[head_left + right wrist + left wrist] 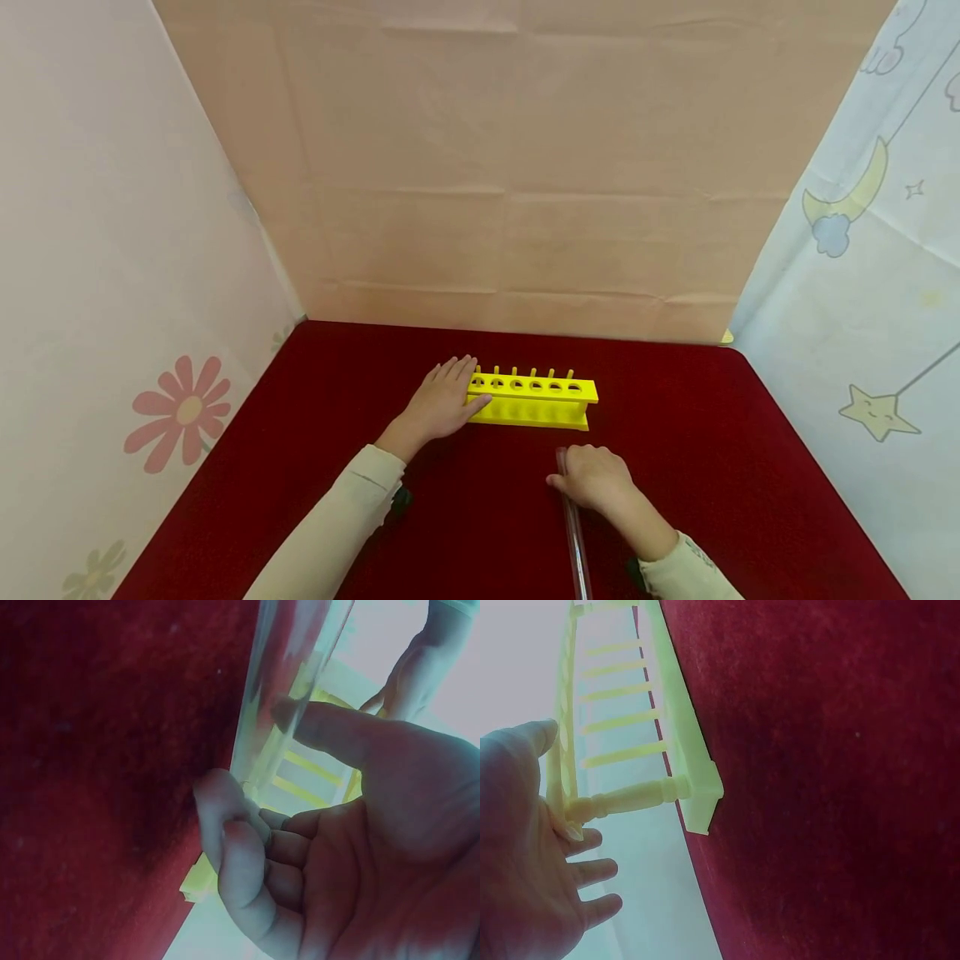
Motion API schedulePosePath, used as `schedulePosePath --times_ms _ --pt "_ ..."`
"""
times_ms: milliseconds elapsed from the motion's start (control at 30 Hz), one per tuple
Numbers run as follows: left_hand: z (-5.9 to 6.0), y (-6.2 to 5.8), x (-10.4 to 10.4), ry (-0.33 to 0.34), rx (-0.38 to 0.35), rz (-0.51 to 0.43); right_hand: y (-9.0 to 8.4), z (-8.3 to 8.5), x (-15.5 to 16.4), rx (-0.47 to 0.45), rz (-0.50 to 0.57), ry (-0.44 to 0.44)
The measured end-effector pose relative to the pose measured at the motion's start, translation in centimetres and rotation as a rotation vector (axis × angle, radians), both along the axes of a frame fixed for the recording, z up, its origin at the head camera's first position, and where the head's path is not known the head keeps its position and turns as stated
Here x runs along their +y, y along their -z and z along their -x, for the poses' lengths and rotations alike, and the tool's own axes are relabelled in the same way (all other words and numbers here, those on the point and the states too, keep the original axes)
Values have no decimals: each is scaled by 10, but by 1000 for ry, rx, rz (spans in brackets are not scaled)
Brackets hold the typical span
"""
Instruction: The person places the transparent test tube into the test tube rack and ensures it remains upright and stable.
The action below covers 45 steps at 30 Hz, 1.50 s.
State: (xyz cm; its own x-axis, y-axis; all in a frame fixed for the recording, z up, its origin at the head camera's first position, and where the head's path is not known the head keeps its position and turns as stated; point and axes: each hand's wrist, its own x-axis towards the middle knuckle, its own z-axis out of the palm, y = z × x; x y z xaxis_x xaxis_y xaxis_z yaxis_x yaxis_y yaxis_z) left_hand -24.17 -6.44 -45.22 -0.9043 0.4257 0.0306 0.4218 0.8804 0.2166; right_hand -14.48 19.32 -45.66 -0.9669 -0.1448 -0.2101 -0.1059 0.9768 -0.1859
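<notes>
A yellow test tube rack [532, 404], with a row of holes and upright pegs, stands on the red cloth. My left hand [444, 400] rests on its left end, fingers straight across the top and thumb along the front. The left wrist view shows the rack's end post [630, 801] beside the left hand [525, 847]. My right hand [598, 477], in front of the rack, holds a long clear test tube [576, 546] close to its far end. In the right wrist view, the test tube [281, 682] lies between the thumb and curled fingers of the right hand [337, 825].
The dark red cloth [465, 533] covers the table. Behind it rises a creased tan backdrop [495, 167]. Patterned white sheets [97, 208] hang at both sides. Within the head view, the test tube's near end runs past the bottom edge.
</notes>
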Motion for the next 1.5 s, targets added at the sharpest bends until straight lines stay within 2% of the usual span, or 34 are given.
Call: schedulePosePath --times_ms 300,467,667,967,1233,1500 --pt "4 4 -2 21 8 -14 -1 5 -4 -25 -11 -4" --pt "5 2 -1 38 -8 -23 -5 6 -2 -30 39 10" --pt "5 1 1 29 -27 -13 -12 7 -2 -26 68 17" --pt "5 -1 3 24 -52 -14 -21 4 -4 -67 127 29" --pt "4 -1 3 5 -89 -33 -25 2 -6 -21 208 32" --pt "4 1 1 4 -88 -35 -32 0 -5 -6 233 21"
